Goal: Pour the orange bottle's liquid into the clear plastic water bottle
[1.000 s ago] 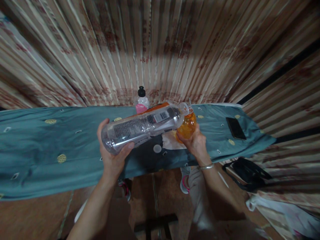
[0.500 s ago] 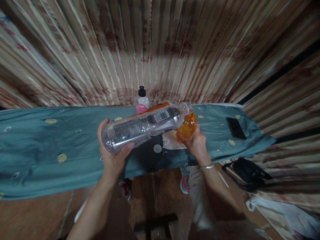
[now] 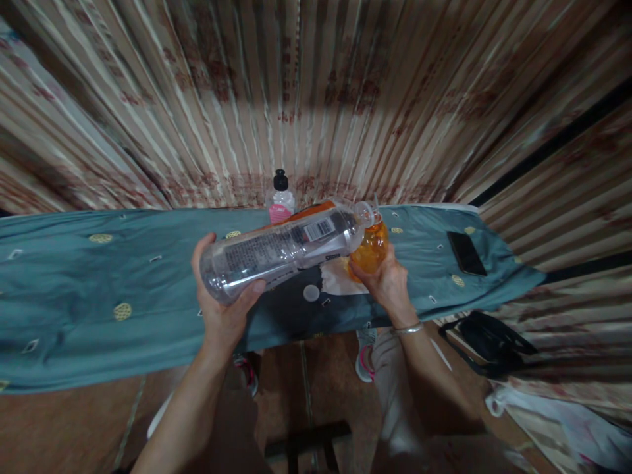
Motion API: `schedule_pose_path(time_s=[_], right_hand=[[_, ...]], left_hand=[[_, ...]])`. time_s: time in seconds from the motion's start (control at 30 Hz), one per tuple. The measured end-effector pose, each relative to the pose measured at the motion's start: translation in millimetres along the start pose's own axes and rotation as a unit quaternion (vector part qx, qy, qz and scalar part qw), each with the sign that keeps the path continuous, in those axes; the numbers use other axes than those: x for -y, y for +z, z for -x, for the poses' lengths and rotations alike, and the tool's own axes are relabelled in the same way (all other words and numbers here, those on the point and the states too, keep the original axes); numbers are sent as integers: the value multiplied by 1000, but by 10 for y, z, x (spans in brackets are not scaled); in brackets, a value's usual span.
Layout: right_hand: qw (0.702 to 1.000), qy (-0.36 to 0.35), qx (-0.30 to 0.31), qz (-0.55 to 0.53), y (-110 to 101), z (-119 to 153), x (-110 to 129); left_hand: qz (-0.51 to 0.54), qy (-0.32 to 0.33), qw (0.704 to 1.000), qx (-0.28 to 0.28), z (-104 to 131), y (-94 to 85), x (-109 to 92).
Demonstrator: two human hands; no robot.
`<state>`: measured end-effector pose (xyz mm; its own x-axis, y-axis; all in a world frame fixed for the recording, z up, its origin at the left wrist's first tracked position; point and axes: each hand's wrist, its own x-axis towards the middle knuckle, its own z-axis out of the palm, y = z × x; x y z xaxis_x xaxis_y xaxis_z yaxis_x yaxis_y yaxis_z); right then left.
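My left hand (image 3: 224,316) is wrapped round the base of a large clear plastic bottle (image 3: 276,253) with a printed label and a barcode. The bottle lies tilted nearly level, its neck pointing right. Its open mouth meets the top of a smaller bottle of orange liquid (image 3: 370,249). My right hand (image 3: 389,283) grips that smaller bottle from the right and below. Whether liquid passes between the two mouths I cannot make out. Under the bottles, a whitish cloth or paper (image 3: 340,280) and a round white cap (image 3: 311,293) lie on the table.
Behind the large bottle stands a clear bottle with a black cap and pink label (image 3: 281,201). A black phone (image 3: 466,253) lies at the right of the teal tablecloth (image 3: 162,283). Pleated curtains (image 3: 306,85) hang behind. A black bag (image 3: 486,342) is at the lower right.
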<state>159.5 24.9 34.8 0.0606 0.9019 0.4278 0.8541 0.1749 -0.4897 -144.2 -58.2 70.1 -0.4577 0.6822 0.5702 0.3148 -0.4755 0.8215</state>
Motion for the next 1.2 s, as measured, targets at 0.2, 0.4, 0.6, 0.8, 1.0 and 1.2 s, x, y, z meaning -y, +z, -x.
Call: schedule_pose_path(time_s=[0.2,0.4,0.6,0.8,1.0,1.2], right_hand=[[1000,4,12,-6,-13,-2,12],[1000,6,5,5,-2,-7,7],[1000,13,12,2,-20,-5,42],[1000,5,11,-1,-20,5,29],[1000,-10,7,7,-17,11,16],[1000,-10,-1,7,-6,5,22]], left_hand=[[-5,7,1000,-4,4,13,-20],[3,1,1000,1,4,5,-3],[15,-11,1000,1,5,-9,20],[20,2,1000,-5,-1,4,15],[12,-12,1000,-6,2,1,16],[7,-7,1000,-2,0,1,-13]])
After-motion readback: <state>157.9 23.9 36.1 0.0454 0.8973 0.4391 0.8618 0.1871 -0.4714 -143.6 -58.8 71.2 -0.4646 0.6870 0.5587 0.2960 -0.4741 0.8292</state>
